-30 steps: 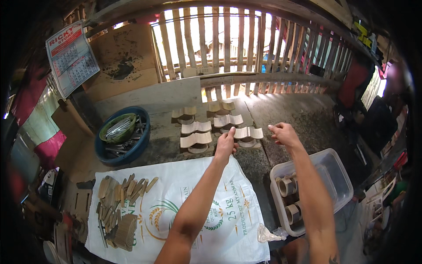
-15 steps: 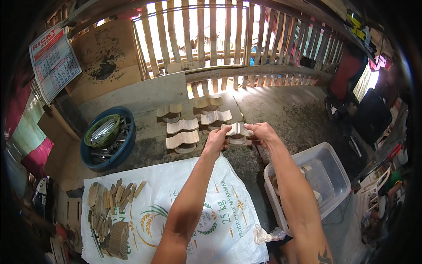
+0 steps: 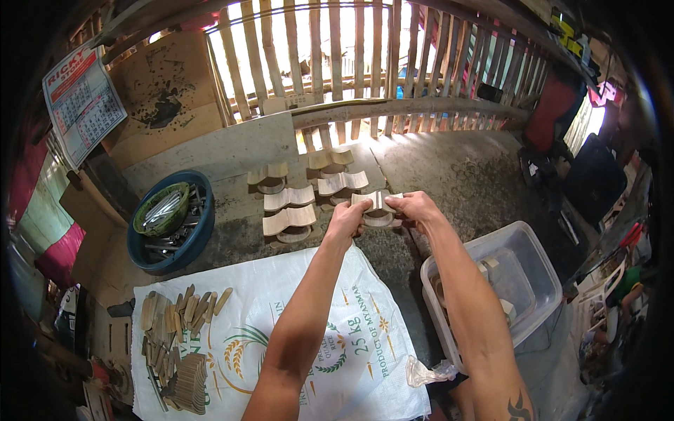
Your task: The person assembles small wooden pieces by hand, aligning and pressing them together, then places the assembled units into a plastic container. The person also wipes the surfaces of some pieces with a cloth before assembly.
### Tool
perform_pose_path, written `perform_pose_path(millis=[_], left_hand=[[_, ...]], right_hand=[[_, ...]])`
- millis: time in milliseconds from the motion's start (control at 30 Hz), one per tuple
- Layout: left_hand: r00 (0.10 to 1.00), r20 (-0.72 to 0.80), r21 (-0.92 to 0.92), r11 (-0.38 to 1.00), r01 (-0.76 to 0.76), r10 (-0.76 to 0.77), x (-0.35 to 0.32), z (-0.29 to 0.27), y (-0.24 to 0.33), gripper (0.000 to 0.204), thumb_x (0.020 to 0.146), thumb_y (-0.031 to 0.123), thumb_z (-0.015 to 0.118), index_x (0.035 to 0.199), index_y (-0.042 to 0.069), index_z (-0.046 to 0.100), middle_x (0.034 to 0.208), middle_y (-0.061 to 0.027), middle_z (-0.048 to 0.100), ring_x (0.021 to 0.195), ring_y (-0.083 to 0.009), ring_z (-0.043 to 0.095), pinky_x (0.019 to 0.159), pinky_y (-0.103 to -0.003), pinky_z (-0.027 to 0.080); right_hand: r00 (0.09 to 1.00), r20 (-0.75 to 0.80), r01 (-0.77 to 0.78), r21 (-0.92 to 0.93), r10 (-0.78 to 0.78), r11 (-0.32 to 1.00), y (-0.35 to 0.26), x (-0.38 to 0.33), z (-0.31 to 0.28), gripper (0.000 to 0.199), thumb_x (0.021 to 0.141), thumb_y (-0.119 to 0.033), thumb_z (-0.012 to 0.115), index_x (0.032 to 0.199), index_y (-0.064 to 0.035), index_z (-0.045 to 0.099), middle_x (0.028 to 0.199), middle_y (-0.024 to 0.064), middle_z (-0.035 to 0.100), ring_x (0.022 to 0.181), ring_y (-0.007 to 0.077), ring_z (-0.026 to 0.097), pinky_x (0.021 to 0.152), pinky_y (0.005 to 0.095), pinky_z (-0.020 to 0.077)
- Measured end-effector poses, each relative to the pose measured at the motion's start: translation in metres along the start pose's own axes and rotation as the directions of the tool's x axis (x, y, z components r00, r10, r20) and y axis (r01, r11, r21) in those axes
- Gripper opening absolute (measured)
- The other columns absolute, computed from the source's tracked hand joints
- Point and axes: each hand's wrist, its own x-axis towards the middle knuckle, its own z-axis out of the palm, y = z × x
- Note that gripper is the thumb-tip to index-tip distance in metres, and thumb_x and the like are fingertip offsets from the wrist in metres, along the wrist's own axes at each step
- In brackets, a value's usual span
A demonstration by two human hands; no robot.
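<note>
Gripping one wavy piece [image 3: 379, 202] are two hands [image 3: 346, 219] [image 3: 416, 208]; five others [image 3: 290, 220] nearby.

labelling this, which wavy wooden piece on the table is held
The rightmost piece, held by the left hand and right hand; the other five, unheld, sit further left.

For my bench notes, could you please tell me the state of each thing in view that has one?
Left hand: gripping
Right hand: gripping
Wavy wooden piece: held by both hands
Five other wavy pieces: unheld
Blue basin: uncovered, loaded
Green bowl: uncovered
Clear bin: lidless, partly filled
White sack: spread flat
Small wood pieces: heaped
Clear plastic film: crumpled
</note>
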Motion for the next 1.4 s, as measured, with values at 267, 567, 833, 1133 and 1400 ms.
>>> perform_pose_path(millis=[267, 567, 833, 1133, 1400], left_hand=[[0.999, 0.029, -0.013, 1.000, -0.014, 0.014, -0.003, 0.000, 0.001, 0.022, 0.094, 0.026, 0.072, 0.101, 0.006, 0.066, 0.077, 0.0020, 0.058, 0.060, -0.0069, 0.049, 0.050, -0.024, 0.043], [1.000, 0.013, 0.018, 1.000, -0.016, 0.016, -0.007, 0.003, 0.004, 0.022, 0.094, 0.027, 0.071, 0.101, 0.006, 0.065, 0.077, 0.0023, 0.056, 0.060, -0.0061, 0.048, 0.049, -0.024, 0.042], [1.000, 0.016, 0.027, 0.999, -0.025, 0.025, -0.008, 0.003, 0.003, 0.023, 0.094, 0.028, 0.071, 0.101, 0.007, 0.065, 0.076, 0.0024, 0.054, 0.061, -0.0062, 0.048, 0.050, -0.023, 0.043], [1.000, 0.019, 0.017, 1.000, -0.002, 0.002, -0.006, 0.002, 0.002, 0.029, 0.095, 0.033, 0.071, 0.102, 0.007, 0.065, 0.077, 0.0018, 0.055, 0.061, -0.0072, 0.048, 0.051, -0.024, 0.042], [0.995, 0.015, 0.105, 0.989, -0.101, 0.100, -0.022, -0.005, 0.005, 0.054, 0.097, 0.048, 0.068, 0.117, -0.002, 0.065, 0.091, -0.0049, 0.068, 0.076, -0.0115, 0.063, 0.064, -0.026, 0.053]], right_hand=[[1.000, 0.017, -0.010, 0.034, 0.010, 0.999, 0.000, -0.006, 0.002, 0.024, 0.094, -0.025, 0.076, 0.104, -0.0034, 0.072, 0.088, 0.0036, 0.072, 0.071, 0.0126, 0.066, 0.061, 0.0299, 0.0576], [1.000, 0.016, -0.001, 0.028, 0.001, 1.000, -0.001, -0.012, 0.003, 0.025, 0.094, -0.027, 0.077, 0.104, -0.0050, 0.072, 0.086, 0.0017, 0.070, 0.068, 0.0121, 0.064, 0.059, 0.0292, 0.0534], [0.999, 0.052, -0.008, 0.051, 0.005, 0.999, 0.004, -0.008, 0.001, 0.025, 0.095, -0.028, 0.075, 0.107, -0.0068, 0.071, 0.091, 0.0009, 0.071, 0.076, 0.0123, 0.066, 0.067, 0.0316, 0.0567], [0.999, 0.044, -0.017, 0.017, 0.017, 1.000, 0.002, -0.012, 0.001, 0.031, 0.093, -0.034, 0.077, 0.109, -0.0083, 0.072, 0.093, 0.0015, 0.070, 0.080, 0.0134, 0.065, 0.069, 0.0333, 0.0529], [0.994, -0.096, -0.056, -0.087, 0.048, 0.995, -0.007, -0.013, -0.006, 0.042, 0.095, -0.042, 0.073, 0.109, -0.0020, 0.070, 0.098, 0.0071, 0.069, 0.086, 0.0188, 0.065, 0.068, 0.0358, 0.0505]])
